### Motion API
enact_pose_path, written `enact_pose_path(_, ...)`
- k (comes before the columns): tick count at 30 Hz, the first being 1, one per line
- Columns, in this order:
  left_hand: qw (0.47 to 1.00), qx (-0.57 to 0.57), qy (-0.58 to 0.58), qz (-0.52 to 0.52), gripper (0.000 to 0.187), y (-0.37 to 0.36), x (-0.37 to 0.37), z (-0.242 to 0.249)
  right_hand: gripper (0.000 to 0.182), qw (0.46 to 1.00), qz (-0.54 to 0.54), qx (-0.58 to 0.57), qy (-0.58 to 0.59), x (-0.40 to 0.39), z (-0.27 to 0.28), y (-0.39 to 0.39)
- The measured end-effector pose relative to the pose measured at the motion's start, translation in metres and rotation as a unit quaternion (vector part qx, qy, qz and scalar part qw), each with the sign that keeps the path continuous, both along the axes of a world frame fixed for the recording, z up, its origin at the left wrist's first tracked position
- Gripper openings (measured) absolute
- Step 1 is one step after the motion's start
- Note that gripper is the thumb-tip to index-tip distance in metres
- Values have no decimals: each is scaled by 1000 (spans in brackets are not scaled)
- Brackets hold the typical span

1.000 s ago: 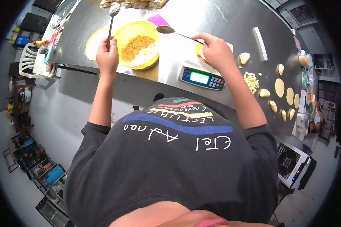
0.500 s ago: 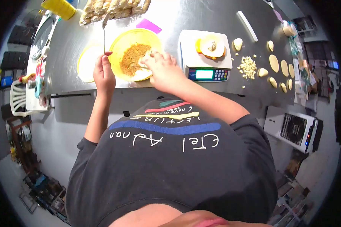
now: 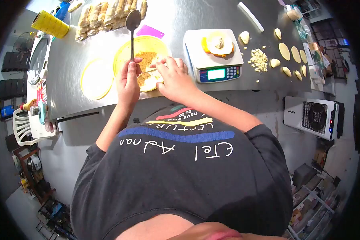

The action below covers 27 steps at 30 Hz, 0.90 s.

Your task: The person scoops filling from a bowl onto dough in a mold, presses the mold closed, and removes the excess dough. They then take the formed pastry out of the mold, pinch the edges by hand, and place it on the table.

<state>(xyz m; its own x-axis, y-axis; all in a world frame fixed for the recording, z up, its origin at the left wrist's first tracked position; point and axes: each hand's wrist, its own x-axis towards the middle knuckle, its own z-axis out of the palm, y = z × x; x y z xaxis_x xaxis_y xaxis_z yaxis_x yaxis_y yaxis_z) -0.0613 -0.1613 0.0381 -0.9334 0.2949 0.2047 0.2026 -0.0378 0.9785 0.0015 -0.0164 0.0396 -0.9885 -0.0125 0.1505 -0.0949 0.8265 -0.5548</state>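
Note:
My left hand (image 3: 129, 80) is closed around the handle of a metal spoon (image 3: 133, 22), whose bowl points away from me. Just right of it, my right hand (image 3: 176, 76) has its fingers bent over a pale piece of dough (image 3: 151, 83) at the near side of the yellow bowl (image 3: 121, 54). Crumbly brown filling (image 3: 145, 58) lies in that bowl. The right fingertips partly hide the dough. Left of the bowl rests a pale round lid or plate with a yellow rim (image 3: 95, 97).
A digital scale (image 3: 191, 38) carries a pale dough round with filling (image 3: 219, 43). Farther right lie chopped pale bits (image 3: 259, 61), dough pieces (image 3: 275, 63), flat dough ovals (image 3: 284, 52) and a white rolling rod (image 3: 251, 17). Wrapped rolls (image 3: 104, 16), a yellow film roll (image 3: 50, 24) and a purple scraper (image 3: 151, 31) sit behind.
My left hand has moved right with the spoon, over the bowl's near edge and close to my right hand. The right hand stays at the dough, slightly lower and farther right.

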Motion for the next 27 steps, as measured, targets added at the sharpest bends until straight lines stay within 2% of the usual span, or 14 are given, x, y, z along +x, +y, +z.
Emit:
enact_pose_path(2,992,60,-113,11,24,3,3,2,48,1000,-3,-12,-14,0,3,-3)
enact_pose_path(4,962,118,-246,-8,25,4,9,11,54,997,7,-50,57,-1,4,-6)
enact_pose_path(5,962,118,-246,-9,25,6,10,10,54,997,6,-50,56,-1,5,-8)
enact_pose_path(8,927,205,-283,-135,24,15,16,8,51,950,23,-282,133,-5,12,-13)
enact_pose_path(12,925,190,-297,-142,30,34,25,20,40,941,-60,-302,140,-3,25,-4)
enact_pose_path(15,948,-26,-214,-234,42,34,25,20,32,965,-118,-227,60,3,34,35)
enact_pose_path(17,912,-49,-269,-306,40,37,29,26,19,947,-128,-172,238,-6,2,83)
enact_pose_path(18,912,-49,-268,-307,40,39,28,26,16,952,-175,-140,209,-6,-1,109)
enact_pose_path(20,841,-175,-292,-421,36,41,27,21,11,954,-249,-55,160,-8,-17,168)
enact_pose_path(21,841,-176,-292,-421,36,44,27,17,11,950,-277,-1,141,-10,-34,197)
enact_pose_path(23,819,-224,-302,-433,33,53,30,4,19,968,-244,-48,42,-7,-63,245)
enact_pose_path(24,817,-228,-312,-429,32,59,30,0,37,968,-249,-12,-21,-5,-73,256)
enact_pose_path(25,818,-229,-310,-428,32,65,30,-7,37,968,-249,-13,-19,-4,-89,263)
enact_pose_path(27,818,-208,-353,-403,32,77,30,-25,62,981,-186,-16,-61,-8,-116,275)
